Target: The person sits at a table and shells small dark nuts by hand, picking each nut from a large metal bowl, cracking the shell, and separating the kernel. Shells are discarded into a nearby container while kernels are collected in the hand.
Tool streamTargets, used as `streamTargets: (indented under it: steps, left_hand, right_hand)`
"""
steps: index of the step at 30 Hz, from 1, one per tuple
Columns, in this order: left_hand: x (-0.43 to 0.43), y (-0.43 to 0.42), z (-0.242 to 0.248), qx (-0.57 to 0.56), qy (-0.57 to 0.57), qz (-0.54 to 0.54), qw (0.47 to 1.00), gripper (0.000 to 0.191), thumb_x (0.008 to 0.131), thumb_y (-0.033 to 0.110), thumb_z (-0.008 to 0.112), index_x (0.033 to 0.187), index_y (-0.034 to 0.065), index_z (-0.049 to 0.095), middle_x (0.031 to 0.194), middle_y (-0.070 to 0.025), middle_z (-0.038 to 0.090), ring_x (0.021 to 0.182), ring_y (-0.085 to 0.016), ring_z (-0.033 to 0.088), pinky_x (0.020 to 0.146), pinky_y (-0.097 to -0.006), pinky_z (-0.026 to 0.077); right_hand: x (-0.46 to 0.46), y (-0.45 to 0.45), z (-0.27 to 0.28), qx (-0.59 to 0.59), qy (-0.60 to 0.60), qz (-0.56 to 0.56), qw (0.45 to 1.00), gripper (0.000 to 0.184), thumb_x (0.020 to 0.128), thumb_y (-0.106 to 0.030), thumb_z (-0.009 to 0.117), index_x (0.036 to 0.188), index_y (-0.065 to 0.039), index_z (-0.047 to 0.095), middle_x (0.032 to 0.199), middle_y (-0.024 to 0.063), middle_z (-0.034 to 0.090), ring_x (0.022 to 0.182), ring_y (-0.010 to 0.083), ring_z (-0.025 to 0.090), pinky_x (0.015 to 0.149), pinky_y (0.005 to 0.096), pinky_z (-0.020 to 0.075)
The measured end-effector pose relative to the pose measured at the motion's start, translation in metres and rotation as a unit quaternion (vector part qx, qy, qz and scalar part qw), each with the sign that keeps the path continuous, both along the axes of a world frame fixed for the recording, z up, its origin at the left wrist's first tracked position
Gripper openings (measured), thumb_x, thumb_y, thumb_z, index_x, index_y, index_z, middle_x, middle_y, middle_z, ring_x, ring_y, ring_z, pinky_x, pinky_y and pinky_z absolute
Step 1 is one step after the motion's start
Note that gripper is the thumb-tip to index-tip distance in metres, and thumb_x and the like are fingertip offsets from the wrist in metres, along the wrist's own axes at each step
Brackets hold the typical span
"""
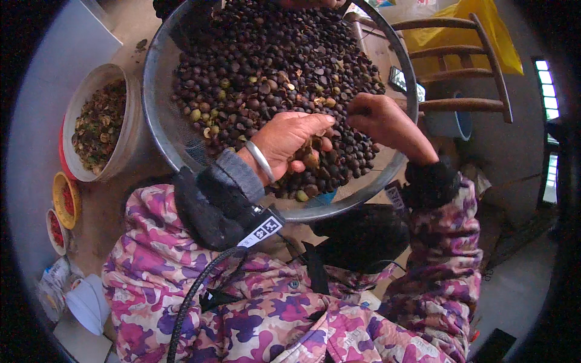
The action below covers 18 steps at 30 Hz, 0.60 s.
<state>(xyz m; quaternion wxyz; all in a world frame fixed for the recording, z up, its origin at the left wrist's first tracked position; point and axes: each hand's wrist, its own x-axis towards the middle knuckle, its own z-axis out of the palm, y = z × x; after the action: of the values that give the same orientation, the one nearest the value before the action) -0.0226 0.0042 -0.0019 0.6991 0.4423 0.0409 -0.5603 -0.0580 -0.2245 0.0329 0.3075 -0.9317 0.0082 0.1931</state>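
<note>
A large round metal-rimmed sieve (152, 97) holds a wide heap of dark round nuts or seeds (272, 54), with some yellow-green ones and pale shell pieces mixed in. Low over the heap, my left hand (290, 140) is cupped, palm turned toward the right. It wears a silver bangle (259, 161) and holds several brownish nuts or husks (312, 158) in its curled fingers. Just to its right, my right hand (386, 122) hangs above the nuts with fingers bent together. Shadow hides whether anything is pinched in its fingertips.
At left stands a white bucket (131, 136) of husks and debris, near a yellow basket (76, 218) and a small bowl (52, 245) with red contents. A wooden chair (490, 68) and a blue bucket (445, 125) are at right. Another person's hand (313, 3) shows at the sieve's far edge.
</note>
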Motion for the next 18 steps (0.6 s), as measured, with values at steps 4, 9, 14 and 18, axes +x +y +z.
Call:
streamTargets:
  steps: [4, 9, 14, 18]
  left_hand:
    - [0.000, 0.000, 0.000, -0.064, 0.004, 0.002, 0.998, 0.024, 0.094, 0.034, 0.058, 0.098, 0.0106, 0.061, 0.074, -0.0017, 0.062, 0.049, -0.008, 0.054, 0.031, -0.0186, 0.031]
    - [-0.002, 0.001, 0.003, -0.018, 0.014, 0.030, 0.999, 0.023, 0.095, 0.033, 0.056, 0.097, 0.0109, 0.061, 0.077, -0.0024, 0.061, 0.053, -0.009, 0.054, 0.033, -0.0182, 0.031]
    - [0.002, 0.004, 0.005, -0.053, 0.007, 0.020, 0.998, 0.028, 0.097, 0.037, 0.051, 0.099, 0.0110, 0.059, 0.077, -0.0020, 0.061, 0.053, -0.009, 0.055, 0.032, -0.0181, 0.032]
    - [0.002, 0.004, 0.006, -0.079, -0.003, 0.004, 0.997, 0.027, 0.096, 0.036, 0.053, 0.101, 0.0103, 0.060, 0.078, -0.0017, 0.060, 0.055, -0.009, 0.055, 0.033, -0.0177, 0.033]
  right_hand:
    - [-0.019, 0.053, 0.010, 0.230, -0.104, -0.093, 0.963, 0.022, 0.083, -0.008, 0.064, 0.104, 0.001, 0.061, 0.089, 0.0064, 0.064, 0.083, 0.0113, 0.057, 0.075, 0.0282, 0.0486]
    - [-0.034, 0.073, -0.003, 0.330, -0.099, -0.173, 0.923, 0.029, 0.086, -0.006, 0.062, 0.113, 0.002, 0.057, 0.102, 0.0061, 0.063, 0.093, 0.0116, 0.057, 0.082, 0.0254, 0.0466]
    - [-0.040, 0.058, 0.006, 0.384, -0.010, -0.219, 0.897, 0.033, 0.087, -0.018, 0.065, 0.113, 0.002, 0.059, 0.100, 0.0059, 0.064, 0.090, 0.0105, 0.058, 0.080, 0.0250, 0.0472]
    - [-0.043, 0.062, 0.010, 0.390, -0.023, -0.207, 0.897, 0.031, 0.089, -0.017, 0.064, 0.113, 0.001, 0.059, 0.096, 0.0034, 0.064, 0.086, 0.0083, 0.058, 0.072, 0.0219, 0.0472]
